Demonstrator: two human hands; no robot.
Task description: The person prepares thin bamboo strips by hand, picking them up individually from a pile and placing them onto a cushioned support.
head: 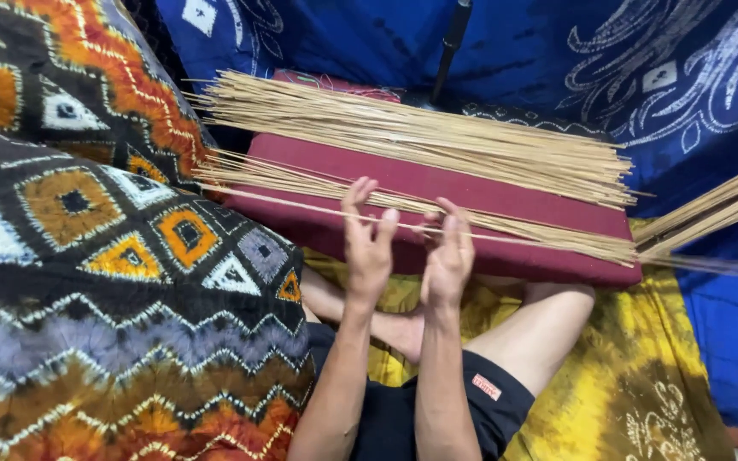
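Bamboo stick (pixel 301 205) between two hands

One thin pale stick (pixel 301 205) lies crosswise, seemingly above the stick pile (pixel 437 145).

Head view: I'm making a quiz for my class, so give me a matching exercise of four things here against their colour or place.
Things:
1. thin sticks
2. flat cushion
3. single stick
4. cloth under the legs

Descriptions:
A. yellow
B. dark red
C. between the left hand and right hand
D. pale tan, heaped on top of the cushion

Pairs: 1-D, 2-B, 3-C, 4-A
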